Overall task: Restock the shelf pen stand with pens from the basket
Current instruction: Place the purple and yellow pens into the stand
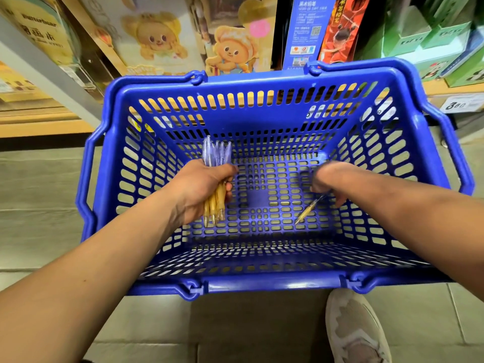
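In the blue basket [262, 284], we gathered pens.
Our left hand [193, 189] clutched the bundle [217, 153], so our right hand [330, 179] pinched the lone pen [306, 212].

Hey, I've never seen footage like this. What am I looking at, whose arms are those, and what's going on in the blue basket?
There is no robot here. The one picture comes from a camera worn on a person's head, looking forward and down, so the two bare arms are the wearer's own. Both reach into a blue basket in front of shop shelves. The left hand grips a bundle of pens. The right hand pinches the end of a single pen low over the basket's floor. The wearer's shoe shows below.
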